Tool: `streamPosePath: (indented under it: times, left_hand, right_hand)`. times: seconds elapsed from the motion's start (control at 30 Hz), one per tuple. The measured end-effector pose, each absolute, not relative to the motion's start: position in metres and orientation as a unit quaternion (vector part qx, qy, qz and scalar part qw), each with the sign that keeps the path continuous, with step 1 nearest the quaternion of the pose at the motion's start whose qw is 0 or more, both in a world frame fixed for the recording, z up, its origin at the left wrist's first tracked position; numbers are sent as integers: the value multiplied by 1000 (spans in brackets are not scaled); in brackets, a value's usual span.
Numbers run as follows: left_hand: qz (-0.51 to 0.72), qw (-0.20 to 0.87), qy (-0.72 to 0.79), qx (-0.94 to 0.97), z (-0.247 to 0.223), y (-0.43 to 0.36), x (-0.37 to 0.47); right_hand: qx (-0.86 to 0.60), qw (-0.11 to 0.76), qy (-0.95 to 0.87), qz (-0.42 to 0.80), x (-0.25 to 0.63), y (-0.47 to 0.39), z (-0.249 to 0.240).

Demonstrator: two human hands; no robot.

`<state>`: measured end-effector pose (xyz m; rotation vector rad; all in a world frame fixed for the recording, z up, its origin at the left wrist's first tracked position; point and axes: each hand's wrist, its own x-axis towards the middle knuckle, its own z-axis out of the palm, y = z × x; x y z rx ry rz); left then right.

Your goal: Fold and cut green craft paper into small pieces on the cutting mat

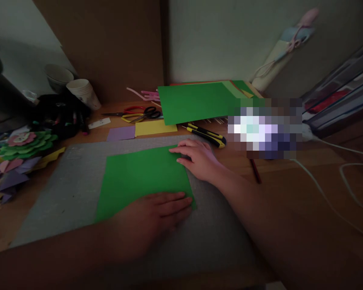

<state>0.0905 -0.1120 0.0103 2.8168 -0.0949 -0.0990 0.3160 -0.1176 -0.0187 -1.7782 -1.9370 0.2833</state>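
A sheet of green paper (142, 173) lies on the grey mat (66, 193) in front of me. Across its near right corner rests my left hand (157, 215), palm down with the fingers stretched out, hiding much of the near edge. My right hand (198, 157) touches the far right corner of the sheet, its fingers extended and a little apart. Just beyond that hand lie yellow and black utility knives (207, 135). Purple paper (121, 133) and yellow paper (156, 127) sit along the mat's far edge.
Scissors (139, 114) lie behind the mat, near a propped stack of coloured paper (196, 102). Folded paper flowers (27, 145) stand at the left, before paper cups (83, 92). A white cable (317, 181) runs over the right side of the table.
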Motion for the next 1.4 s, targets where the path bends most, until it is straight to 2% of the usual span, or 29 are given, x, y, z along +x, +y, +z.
streamPosePath:
  times: [0.13, 0.33, 0.5, 0.73, 0.97, 1.4]
  left_hand:
    - [-45, 171, -58, 983, 19, -104, 96]
    - [-57, 110, -69, 990, 17, -108, 99]
    - [-18, 82, -44, 995, 10, -116, 105]
    - [3, 123, -48, 991, 14, -114, 108]
    - [-35, 87, -72, 993, 20, -114, 107]
    - [-33, 38, -58, 997, 15, -120, 104]
  right_hand:
    - [-652, 242, -711, 103, 316, -118, -19]
    - [-653, 237, -712, 102, 316, -118, -18]
    - [-652, 232, -715, 100, 315, -118, -16]
    - [-653, 223, -717, 99, 315, -118, -16]
    - [-651, 224, -718, 99, 315, -119, -15]
    - [-649, 225, -720, 94, 316, -118, -17]
